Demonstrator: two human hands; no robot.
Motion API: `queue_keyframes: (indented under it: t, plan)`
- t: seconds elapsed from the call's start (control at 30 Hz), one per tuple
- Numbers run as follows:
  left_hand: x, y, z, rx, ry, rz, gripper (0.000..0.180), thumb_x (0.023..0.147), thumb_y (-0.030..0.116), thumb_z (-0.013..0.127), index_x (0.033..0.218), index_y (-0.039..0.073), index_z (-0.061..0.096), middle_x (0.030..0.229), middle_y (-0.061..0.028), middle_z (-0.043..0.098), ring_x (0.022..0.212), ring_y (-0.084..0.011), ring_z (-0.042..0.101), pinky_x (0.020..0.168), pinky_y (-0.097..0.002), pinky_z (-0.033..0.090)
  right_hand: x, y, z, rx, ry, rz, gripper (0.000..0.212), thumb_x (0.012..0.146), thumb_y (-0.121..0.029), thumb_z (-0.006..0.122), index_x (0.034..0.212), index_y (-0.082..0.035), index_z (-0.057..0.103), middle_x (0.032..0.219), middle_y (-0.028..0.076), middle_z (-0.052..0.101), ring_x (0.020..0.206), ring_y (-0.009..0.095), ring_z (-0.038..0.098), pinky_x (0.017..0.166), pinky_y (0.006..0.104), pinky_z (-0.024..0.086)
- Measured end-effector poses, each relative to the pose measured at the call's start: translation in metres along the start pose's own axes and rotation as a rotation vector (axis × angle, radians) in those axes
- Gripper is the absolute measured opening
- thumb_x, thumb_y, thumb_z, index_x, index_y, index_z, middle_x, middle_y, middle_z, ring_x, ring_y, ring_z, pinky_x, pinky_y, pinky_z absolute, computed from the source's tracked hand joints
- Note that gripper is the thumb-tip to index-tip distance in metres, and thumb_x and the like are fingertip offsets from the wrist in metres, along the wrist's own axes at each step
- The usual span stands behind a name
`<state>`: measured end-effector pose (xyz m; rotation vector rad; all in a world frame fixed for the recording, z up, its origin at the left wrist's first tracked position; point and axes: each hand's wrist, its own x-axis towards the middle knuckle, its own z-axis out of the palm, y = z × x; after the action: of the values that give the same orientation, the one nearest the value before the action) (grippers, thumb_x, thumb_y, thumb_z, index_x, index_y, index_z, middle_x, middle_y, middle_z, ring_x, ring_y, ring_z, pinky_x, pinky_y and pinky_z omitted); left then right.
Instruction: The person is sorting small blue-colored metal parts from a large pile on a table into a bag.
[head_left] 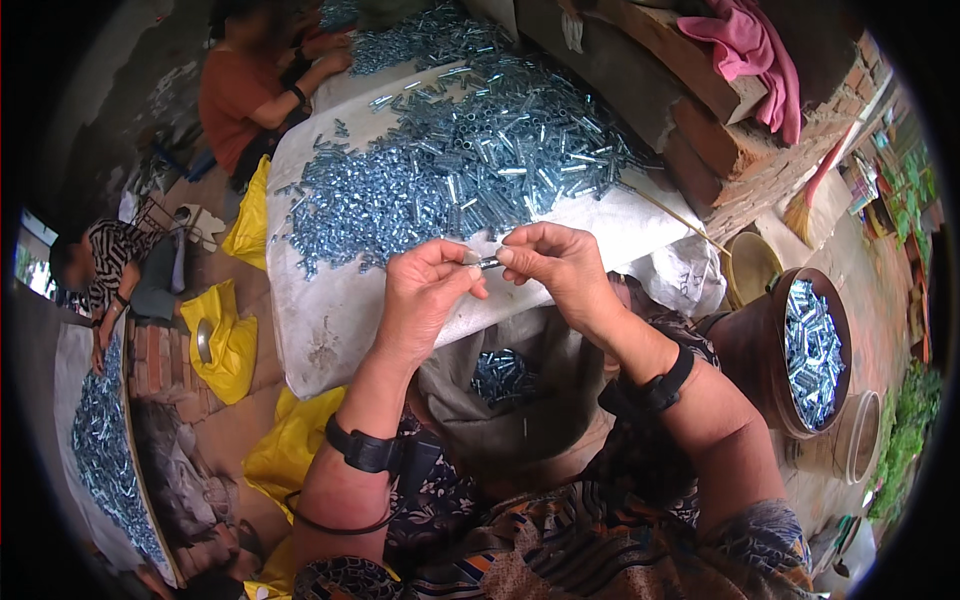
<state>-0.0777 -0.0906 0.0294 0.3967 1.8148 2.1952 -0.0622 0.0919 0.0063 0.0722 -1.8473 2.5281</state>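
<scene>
Over the near edge of the white-covered table [330,330], both hands meet at a small, slim metal sleeve [489,263]. My left hand [425,290] pinches its left end between thumb and fingers. At the other end, the thumb and forefinger of my right hand [555,265] are closed on it. Fingertips hide part of the piece. Just beyond lie a heap of small shiny metal nuts [365,205] and, to its right, a heap of longer metal sleeves [510,140]. Below my hands, a cloth-lined container [450,400] holds more metal pieces [502,375].
On the right stand a brown bucket [740,360] full of metal pieces and a pale bucket [865,435]. A brick wall [740,170] borders the table. Yellow bags [222,345] lie left. Two people sit at the left, one by another heap [105,455].
</scene>
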Motion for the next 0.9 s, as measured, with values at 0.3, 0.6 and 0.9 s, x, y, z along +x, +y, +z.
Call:
queue_keyframes:
  t: [0.3,0.6,0.9]
  plan:
    - [-0.004,-0.019,0.0,-0.079,-0.365,-0.201,0.018,0.077,-0.003,0.066,0.095,0.0,0.06,0.076,-0.0034,0.062,0.063,-0.0091,0.06,0.052,-0.0169,0.043,-0.025,0.011,-0.031,0.243,-0.16,0.334,0.012,0.081,-0.006,0.069,0.09,0.0,0.065,0.079,0.007,0.065,0.066,0.014,0.062,0.064,0.0245,0.051]
    - [-0.039,0.008,-0.003,0.005,-0.373,-0.261,0.015,0.075,-0.003,0.069,0.087,0.003,0.063,0.076,-0.0017,0.062,0.063,-0.0056,0.059,0.05,-0.0148,0.041,-0.038,0.013,-0.013,0.462,-0.429,0.503,0.009,0.082,-0.005,0.066,0.09,0.0,0.065,0.082,0.008,0.066,0.068,0.014,0.063,0.066,0.0246,0.052]
    - [-0.022,0.0,-0.009,0.279,-0.471,-0.291,0.006,0.08,0.001,0.065,0.086,0.0,0.064,0.076,0.0007,0.06,0.064,-0.0031,0.052,0.054,-0.0182,0.041,-0.025,-0.02,-0.035,-0.396,-0.554,0.273,0.016,0.08,-0.013,0.072,0.09,0.0,0.07,0.076,0.004,0.068,0.074,0.009,0.061,0.071,0.0231,0.049]
